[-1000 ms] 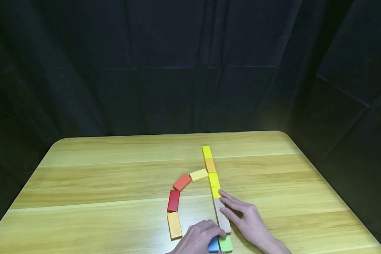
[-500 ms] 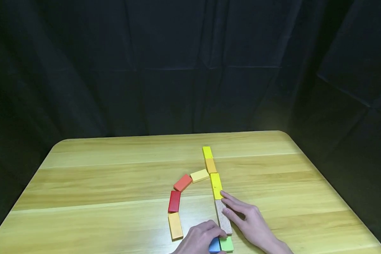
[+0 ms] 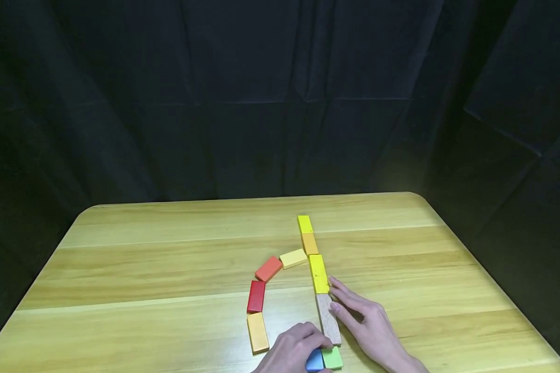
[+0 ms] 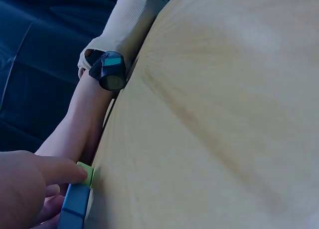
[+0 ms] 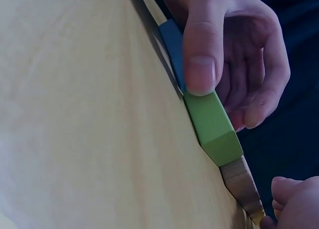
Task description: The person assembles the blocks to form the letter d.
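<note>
In the head view my left hand (image 3: 293, 346) is at the front, its index finger and thumb pinching the green block (image 3: 332, 357) at the row's near end. The thumb also lies by the seam with the blue block (image 3: 315, 361); in the right wrist view the thumb lies against the green block (image 5: 209, 119). My right hand (image 3: 371, 324) lies along the right side of the speckled grey block (image 3: 327, 321), fingers extended. Its fingertips are beside the yellow block (image 3: 319, 274); whether they touch it is unclear. The left wrist view shows another blue block (image 4: 71, 220) behind the first.
An orange block (image 3: 309, 243) and a yellow block (image 3: 305, 224) continue the row away from me. A curve of pale yellow (image 3: 293, 258), coral (image 3: 268, 269), red (image 3: 256, 297) and light orange (image 3: 258, 333) blocks stands to its left. Dark curtains (image 3: 242, 103) hang behind the wooden table (image 3: 121, 269).
The near yellow block and the grey block have shifted slightly right. My right hand's fingertips have moved right, off the yellow block's top. The left hand stays in place.
</note>
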Action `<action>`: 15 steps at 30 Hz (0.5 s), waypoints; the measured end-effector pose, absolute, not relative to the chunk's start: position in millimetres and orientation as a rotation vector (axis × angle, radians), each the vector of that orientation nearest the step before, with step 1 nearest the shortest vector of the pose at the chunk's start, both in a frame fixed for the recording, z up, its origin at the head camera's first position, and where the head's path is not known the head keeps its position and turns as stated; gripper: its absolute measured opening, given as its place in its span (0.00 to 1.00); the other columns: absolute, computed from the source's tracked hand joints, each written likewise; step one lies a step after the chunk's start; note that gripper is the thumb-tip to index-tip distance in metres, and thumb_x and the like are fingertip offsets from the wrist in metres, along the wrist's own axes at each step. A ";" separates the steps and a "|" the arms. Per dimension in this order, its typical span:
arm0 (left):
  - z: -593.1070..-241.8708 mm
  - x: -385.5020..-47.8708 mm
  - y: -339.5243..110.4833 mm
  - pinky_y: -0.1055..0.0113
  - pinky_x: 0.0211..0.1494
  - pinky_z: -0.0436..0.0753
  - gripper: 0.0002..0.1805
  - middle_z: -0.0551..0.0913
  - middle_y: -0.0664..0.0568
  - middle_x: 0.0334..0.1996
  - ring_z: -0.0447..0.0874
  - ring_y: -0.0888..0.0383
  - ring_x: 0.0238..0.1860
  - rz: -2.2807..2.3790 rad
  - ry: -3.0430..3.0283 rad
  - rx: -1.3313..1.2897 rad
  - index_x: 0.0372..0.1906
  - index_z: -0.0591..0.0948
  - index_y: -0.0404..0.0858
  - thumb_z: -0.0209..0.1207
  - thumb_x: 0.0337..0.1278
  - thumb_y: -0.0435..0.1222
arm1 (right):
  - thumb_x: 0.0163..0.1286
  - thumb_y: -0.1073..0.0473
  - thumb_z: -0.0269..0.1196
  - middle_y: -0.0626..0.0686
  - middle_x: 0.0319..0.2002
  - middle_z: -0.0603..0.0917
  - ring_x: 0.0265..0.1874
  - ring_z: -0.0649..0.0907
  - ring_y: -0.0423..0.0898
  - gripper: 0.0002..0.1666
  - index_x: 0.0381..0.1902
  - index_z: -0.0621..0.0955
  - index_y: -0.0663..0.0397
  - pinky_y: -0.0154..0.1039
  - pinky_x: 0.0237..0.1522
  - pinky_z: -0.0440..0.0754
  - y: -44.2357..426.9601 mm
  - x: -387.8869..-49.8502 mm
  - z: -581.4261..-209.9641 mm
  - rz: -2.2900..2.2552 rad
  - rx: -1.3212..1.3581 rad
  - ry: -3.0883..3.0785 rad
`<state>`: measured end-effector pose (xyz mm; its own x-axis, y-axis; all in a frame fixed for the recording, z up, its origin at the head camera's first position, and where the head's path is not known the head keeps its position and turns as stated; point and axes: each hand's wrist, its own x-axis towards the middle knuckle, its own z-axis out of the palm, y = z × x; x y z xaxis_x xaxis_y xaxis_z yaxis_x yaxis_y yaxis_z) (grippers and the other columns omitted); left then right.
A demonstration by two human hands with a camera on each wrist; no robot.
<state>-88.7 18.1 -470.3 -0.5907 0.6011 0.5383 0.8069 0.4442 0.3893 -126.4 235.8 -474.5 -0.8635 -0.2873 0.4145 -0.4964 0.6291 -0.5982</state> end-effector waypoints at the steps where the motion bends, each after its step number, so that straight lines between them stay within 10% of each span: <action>1: -470.4 -88.9 17.9 0.88 0.44 0.72 0.17 0.82 0.58 0.36 0.77 0.69 0.38 -0.903 -2.377 -1.200 0.41 0.85 0.44 0.73 0.50 0.48 | 0.71 0.56 0.64 0.42 0.67 0.76 0.63 0.78 0.45 0.21 0.61 0.82 0.50 0.16 0.62 0.65 235.6 -126.6 -474.3 1.067 0.629 -2.575; 15: -462.4 -85.5 -14.4 0.84 0.45 0.76 0.12 0.83 0.62 0.40 0.79 0.67 0.40 -1.039 -2.224 -0.999 0.40 0.85 0.46 0.72 0.49 0.39 | 0.72 0.60 0.63 0.46 0.65 0.79 0.62 0.78 0.42 0.20 0.61 0.82 0.50 0.18 0.63 0.65 234.2 -122.9 -474.2 1.137 0.560 -2.514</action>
<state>-85.5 -14.4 -462.4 -0.6144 0.4105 0.6738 0.7801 0.4436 0.4411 -122.9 234.2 -474.2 -0.8702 -0.2167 0.4424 -0.4753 0.6054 -0.6384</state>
